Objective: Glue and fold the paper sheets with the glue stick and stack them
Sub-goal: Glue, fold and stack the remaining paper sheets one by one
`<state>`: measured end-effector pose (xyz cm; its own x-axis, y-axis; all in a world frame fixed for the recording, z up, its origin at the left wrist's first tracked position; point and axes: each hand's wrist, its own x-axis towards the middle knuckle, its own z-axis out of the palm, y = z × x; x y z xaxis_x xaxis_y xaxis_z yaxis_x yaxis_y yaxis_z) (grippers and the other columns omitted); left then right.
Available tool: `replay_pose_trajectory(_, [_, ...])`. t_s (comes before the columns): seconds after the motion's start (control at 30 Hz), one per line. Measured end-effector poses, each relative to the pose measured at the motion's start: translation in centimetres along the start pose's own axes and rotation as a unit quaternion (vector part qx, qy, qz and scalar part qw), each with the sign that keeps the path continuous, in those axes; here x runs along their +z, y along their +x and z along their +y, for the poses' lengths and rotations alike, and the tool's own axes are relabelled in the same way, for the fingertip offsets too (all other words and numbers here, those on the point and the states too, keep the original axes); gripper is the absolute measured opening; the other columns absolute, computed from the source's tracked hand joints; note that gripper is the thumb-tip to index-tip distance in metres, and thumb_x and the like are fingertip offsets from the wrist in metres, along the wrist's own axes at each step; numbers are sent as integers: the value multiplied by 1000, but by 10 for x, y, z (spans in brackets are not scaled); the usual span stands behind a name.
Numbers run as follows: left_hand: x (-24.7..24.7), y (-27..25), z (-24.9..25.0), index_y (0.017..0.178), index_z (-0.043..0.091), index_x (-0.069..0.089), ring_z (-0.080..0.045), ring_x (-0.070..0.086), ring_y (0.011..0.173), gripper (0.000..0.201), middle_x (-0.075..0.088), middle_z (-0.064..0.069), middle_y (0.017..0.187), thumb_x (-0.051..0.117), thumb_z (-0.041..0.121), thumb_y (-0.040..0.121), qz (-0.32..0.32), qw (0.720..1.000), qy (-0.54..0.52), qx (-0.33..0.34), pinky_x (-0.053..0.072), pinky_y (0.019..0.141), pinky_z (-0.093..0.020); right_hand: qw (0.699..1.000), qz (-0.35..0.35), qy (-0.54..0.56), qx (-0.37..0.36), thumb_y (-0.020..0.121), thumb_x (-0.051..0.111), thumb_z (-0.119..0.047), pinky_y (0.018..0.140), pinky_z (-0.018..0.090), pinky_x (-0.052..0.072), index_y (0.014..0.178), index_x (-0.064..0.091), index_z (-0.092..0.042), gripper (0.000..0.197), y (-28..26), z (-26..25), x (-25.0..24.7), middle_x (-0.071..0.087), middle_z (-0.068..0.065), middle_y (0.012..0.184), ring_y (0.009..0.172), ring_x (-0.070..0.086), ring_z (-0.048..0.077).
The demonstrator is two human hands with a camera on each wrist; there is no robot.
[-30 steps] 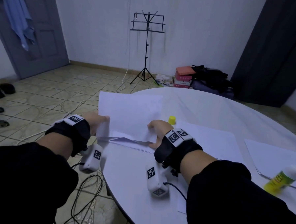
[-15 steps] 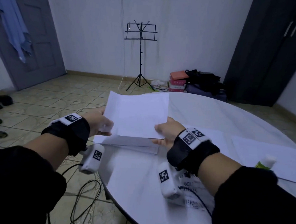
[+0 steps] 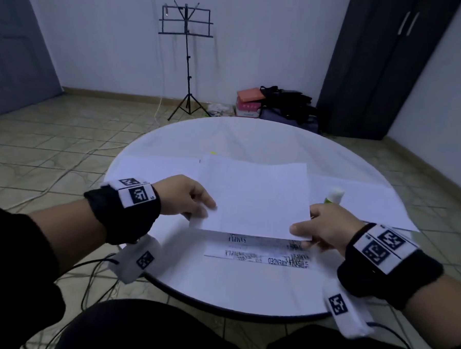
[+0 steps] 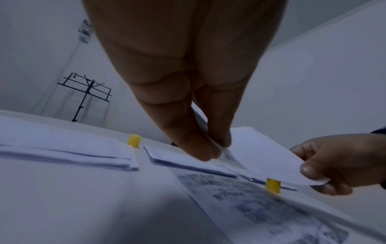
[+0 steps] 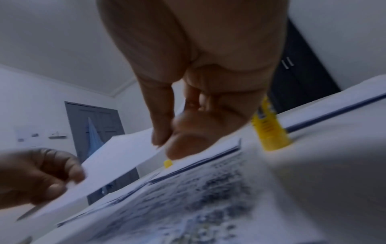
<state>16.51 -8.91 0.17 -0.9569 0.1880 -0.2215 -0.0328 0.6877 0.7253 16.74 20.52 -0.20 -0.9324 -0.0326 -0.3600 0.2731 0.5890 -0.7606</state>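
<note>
A blank white sheet (image 3: 255,197) hangs just above the round white table (image 3: 244,295), held by both hands. My left hand (image 3: 204,210) pinches its near left corner, thumb on top, and the same pinch (image 4: 215,148) shows in the left wrist view. At the near right corner my right hand (image 3: 301,231) pinches the sheet (image 5: 117,158). A printed sheet (image 3: 257,254) lies flat on the table under it. The yellow glue stick (image 3: 334,195) stands uncapped behind my right hand. Its yellow cap (image 4: 134,140) stands farther back.
A stack of folded white sheets (image 4: 62,155) lies at the table's left, with another small folded pile (image 4: 167,155) beside it. More loose sheets (image 3: 369,203) lie at the right. A music stand (image 3: 187,38), bags (image 3: 281,102), a dark wardrobe (image 3: 376,62) and floor cables (image 3: 92,287) surround the table.
Both hands lifted the blank sheet off the left stack and carried it right, over the printed sheet. My view turned right and down with them.
</note>
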Motion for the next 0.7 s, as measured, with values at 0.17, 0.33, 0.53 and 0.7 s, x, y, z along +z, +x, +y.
replay_pose_trajectory(0.17, [24, 8, 5, 81, 24, 71, -12, 60, 60, 21, 59, 7, 59, 78, 5, 75, -53, 998, 35, -26, 54, 62, -16, 989, -4, -147, 22, 77, 77, -22, 42, 17, 33, 97, 66, -3, 29, -5, 8, -11, 61, 1, 65, 50, 56, 10])
replay_pose_trajectory(0.33, [39, 14, 6, 92, 30, 68, -2, 57, 56, 26, 57, 8, 70, 80, 14, 75, -72, 992, 101, -30, 47, 58, -10, 979, -38, -196, 50, 78, 75, -13, 31, 11, 30, 81, 59, -5, 18, -5, 13, -5, 59, 5, 58, 45, 55, 13])
replay_pose_trajectory(0.53, [42, 16, 4, 91, 38, 65, -1, 51, 62, 26, 54, 12, 70, 80, 27, 74, -78, 983, 162, -34, 38, 60, -12, 977, -46, -203, 55, 81, 71, -6, 31, 10, 29, 86, 49, -6, 23, -2, 15, -1, 55, 9, 64, 49, 56, 19])
replay_pose_trajectory(0.7, [41, 16, 2, 93, 39, 65, -1, 51, 62, 25, 54, 13, 66, 80, 30, 74, -87, 980, 174, -38, 35, 59, -15, 974, -47, -218, 49, 82, 71, -9, 31, 11, 28, 78, 43, -10, 29, 1, 16, -1, 55, 8, 64, 53, 59, 20])
